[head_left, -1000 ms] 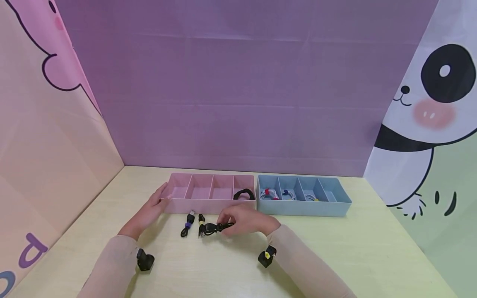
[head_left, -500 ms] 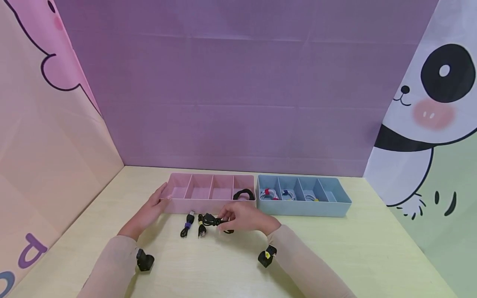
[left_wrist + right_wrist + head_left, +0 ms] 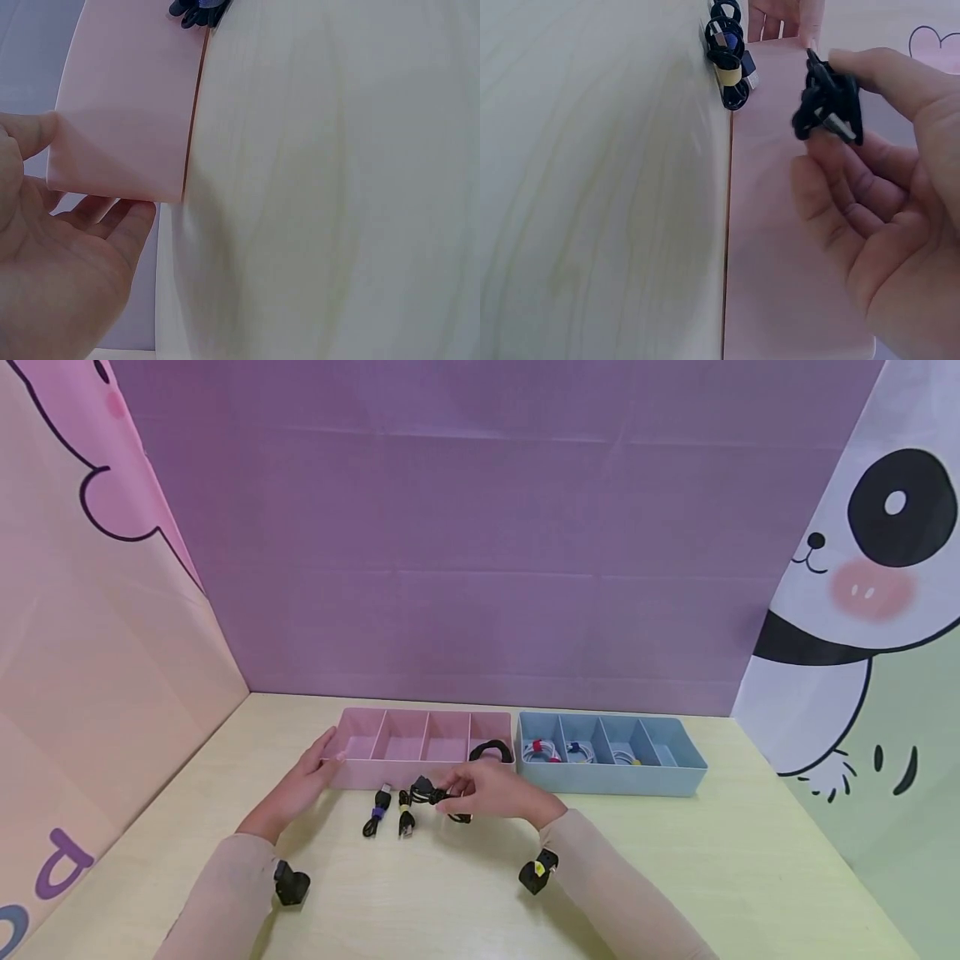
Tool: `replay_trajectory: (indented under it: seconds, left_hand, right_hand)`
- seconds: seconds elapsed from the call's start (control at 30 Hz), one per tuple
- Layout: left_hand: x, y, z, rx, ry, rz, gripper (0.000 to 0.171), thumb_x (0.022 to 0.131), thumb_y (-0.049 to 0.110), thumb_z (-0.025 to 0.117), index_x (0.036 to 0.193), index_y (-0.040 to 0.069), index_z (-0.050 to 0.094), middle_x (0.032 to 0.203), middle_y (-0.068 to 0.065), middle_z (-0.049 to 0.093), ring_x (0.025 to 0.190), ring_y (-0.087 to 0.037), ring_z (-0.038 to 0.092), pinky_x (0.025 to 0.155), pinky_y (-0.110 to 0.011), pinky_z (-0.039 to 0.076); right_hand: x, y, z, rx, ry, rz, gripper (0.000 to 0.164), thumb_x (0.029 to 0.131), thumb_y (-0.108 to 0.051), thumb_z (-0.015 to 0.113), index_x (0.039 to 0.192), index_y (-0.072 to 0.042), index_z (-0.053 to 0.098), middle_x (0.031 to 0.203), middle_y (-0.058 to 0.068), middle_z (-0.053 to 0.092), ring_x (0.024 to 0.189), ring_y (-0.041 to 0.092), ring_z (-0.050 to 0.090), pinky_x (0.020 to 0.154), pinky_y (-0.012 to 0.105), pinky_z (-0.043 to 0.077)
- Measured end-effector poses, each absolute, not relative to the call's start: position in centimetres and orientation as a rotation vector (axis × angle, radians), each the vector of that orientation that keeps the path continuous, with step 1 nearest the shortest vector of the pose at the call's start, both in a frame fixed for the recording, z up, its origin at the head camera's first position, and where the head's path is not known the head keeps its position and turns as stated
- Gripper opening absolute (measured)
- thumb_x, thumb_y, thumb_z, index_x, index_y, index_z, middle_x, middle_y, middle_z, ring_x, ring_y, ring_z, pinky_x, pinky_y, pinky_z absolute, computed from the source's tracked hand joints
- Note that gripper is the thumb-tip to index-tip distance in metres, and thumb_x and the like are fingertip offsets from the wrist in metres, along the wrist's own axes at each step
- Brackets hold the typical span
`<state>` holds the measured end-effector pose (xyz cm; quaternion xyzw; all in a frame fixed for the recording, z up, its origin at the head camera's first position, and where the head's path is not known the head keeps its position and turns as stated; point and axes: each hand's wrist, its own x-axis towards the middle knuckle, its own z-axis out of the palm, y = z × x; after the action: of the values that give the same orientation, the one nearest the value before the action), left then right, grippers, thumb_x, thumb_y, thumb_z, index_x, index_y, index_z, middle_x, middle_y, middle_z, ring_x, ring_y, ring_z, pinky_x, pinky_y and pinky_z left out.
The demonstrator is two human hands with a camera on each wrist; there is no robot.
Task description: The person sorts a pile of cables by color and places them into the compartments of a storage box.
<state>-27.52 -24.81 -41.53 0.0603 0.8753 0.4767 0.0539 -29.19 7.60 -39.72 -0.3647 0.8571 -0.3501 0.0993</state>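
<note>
At the left end of the pink divided box, my left hand grips the corner, thumb against the front wall and fingers round the end wall. My right hand pinches a bundled black cable between thumb and fingertips, raised in front of that box; a metal plug shows in the right wrist view. Two more bundled black cables lie on the table before the box, one with a purple tie, the other with a yellow tie. A black coiled cable sits in the box's rightmost compartment.
Right beside the pink box stands a blue divided box. Its three left compartments hold white coiled cables with coloured ties. A purple backdrop rises behind the boxes, and printed panels flank the table.
My right hand has lifted the bundled cable off the table, up toward the pink box's front wall. The yellow-tied cable now shows more fully. My left hand has stayed in place.
</note>
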Motion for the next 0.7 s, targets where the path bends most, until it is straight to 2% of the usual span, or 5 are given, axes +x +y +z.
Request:
replay_trajectory:
  seconds: [0.13, 0.37, 0.53, 0.7]
  left_hand:
    - [-27.49, -24.74, -41.58, 0.187, 2.667, 1.450, 0.076, 0.108, 0.046, 0.035, 0.161, 0.010, -0.007, 0.162, -0.031, -0.007, 0.145, -0.055, -0.002, 0.111, -0.074, 0.006]
    - [-27.41, -24.62, -41.41, 0.185, 2.658, 1.474, 0.075, 0.109, 0.043, 0.036, 0.160, 0.008, -0.006, 0.162, -0.031, -0.007, 0.146, -0.054, -0.002, 0.112, -0.073, 0.004]
    - [-27.29, -24.60, -41.27, 0.194, 2.678, 1.457, 0.078, 0.108, 0.048, 0.035, 0.161, 0.008, -0.006, 0.162, -0.030, -0.006, 0.146, -0.053, -0.002, 0.112, -0.073, 0.004]
    - [-27.26, -24.52, -41.21, 0.192, 2.682, 1.448, 0.075, 0.109, 0.044, 0.036, 0.161, 0.008, -0.005, 0.162, -0.030, -0.006, 0.147, -0.053, -0.003, 0.112, -0.073, 0.004]
  right_hand:
    - [-29.25, 7.56, -39.52, -1.046, 2.545, -1.088, 0.027, 0.090, -0.028, 0.077, 0.110, -0.011, 0.073, 0.090, -0.009, 0.068, 0.082, 0.004, 0.063, 0.077, 0.022, 0.054]
    - [-29.47, 7.61, -39.29, -1.074, 2.552, -1.138, 0.024, 0.090, -0.019, 0.077, 0.110, -0.007, 0.073, 0.091, -0.005, 0.070, 0.085, 0.008, 0.063, 0.075, 0.023, 0.054]
    - [-29.71, 7.64, -39.27, -1.034, 2.579, -1.162, 0.025, 0.090, -0.022, 0.076, 0.110, -0.008, 0.073, 0.089, -0.006, 0.069, 0.082, 0.006, 0.063, 0.072, 0.023, 0.055]
    - [-29.86, 7.56, -39.11, -0.992, 2.604, -1.203, 0.024, 0.090, -0.025, 0.076, 0.109, -0.010, 0.073, 0.088, -0.008, 0.069, 0.081, 0.006, 0.064, 0.072, 0.024, 0.055]
